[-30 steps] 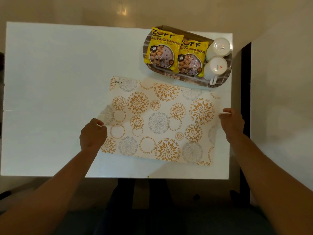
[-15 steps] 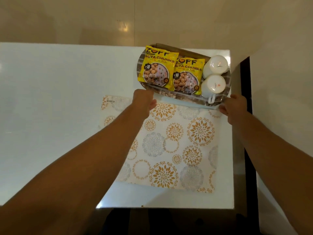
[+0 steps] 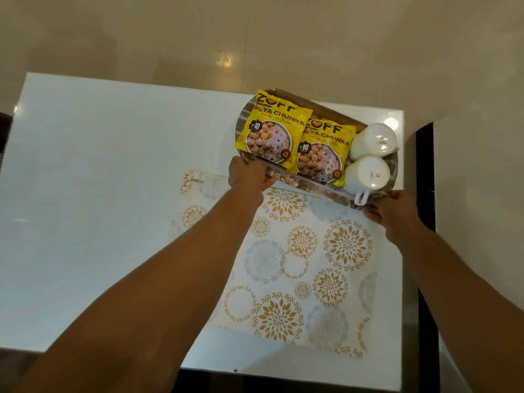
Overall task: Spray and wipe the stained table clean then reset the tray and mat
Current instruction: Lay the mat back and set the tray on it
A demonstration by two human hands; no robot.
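Observation:
A metal tray point(image 3: 326, 191) sits at the far right of the white table point(image 3: 99, 194). It carries two yellow soya-chunk packets point(image 3: 272, 131) and two upturned white mugs point(image 3: 368, 173). My left hand point(image 3: 248, 175) grips the tray's near left rim. My right hand point(image 3: 392, 211) grips its near right rim, below the front mug's handle. The floral mat point(image 3: 306, 262) lies flat just in front of the tray, under my arms; its far edge sits under the tray's near rim.
The table's right edge runs close beside the tray and mat, with a dark gap point(image 3: 425, 194) and a pale wall point(image 3: 482, 194) beyond. The near table edge lies just below the mat. Beige floor point(image 3: 255, 38) shows past the far edge.
Both hands left the mat's side edges and reached forward to the tray; they now grip its near rim. The view has tilted closer to the tray.

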